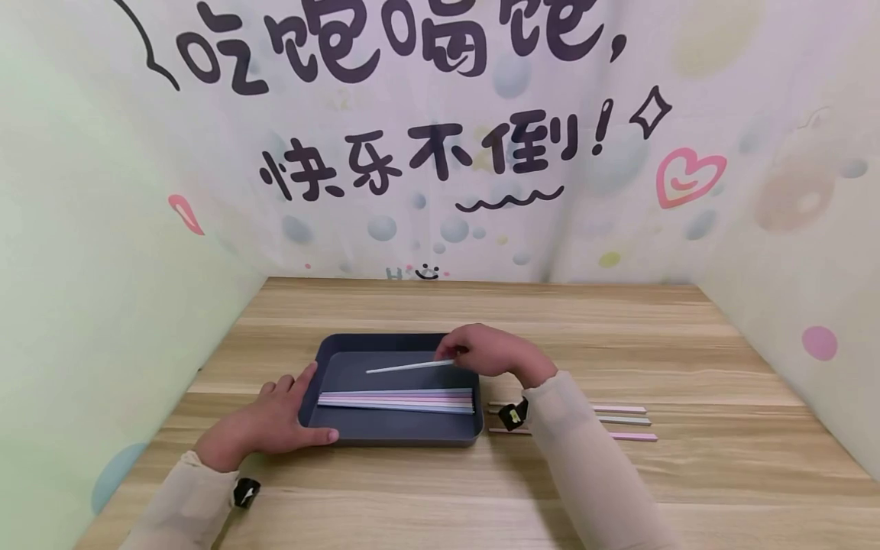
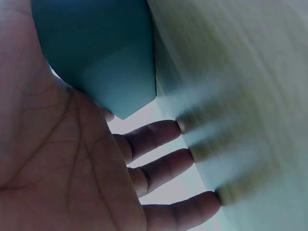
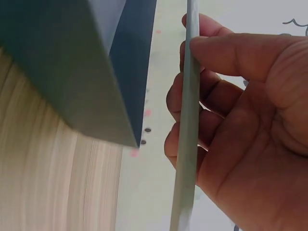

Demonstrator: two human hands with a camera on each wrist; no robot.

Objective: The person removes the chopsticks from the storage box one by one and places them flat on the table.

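Note:
A dark blue-grey tray [image 1: 385, 440] lies on the table, and several pastel chopsticks [image 1: 395, 399] lie side by side across its inside. My right hand [image 1: 493, 351] pinches a pale green chopstick [image 3: 187, 130] between thumb and fingers. In the head view this chopstick reaches leftward over the back half of the tray. My left hand [image 1: 271, 418] rests at the tray's left end, its thumb along the front left corner. The left wrist view shows its fingers [image 2: 166, 171] spread with their tips on the table, beside the tray's wall [image 2: 101, 53].
To the right of the tray, three more chopsticks [image 1: 624, 420] lie on the wooden table [image 1: 440, 496], partly hidden by my right wrist and sleeve. A printed curtain [image 1: 385, 252] stands behind the table's far edge, and pale walls flank both sides.

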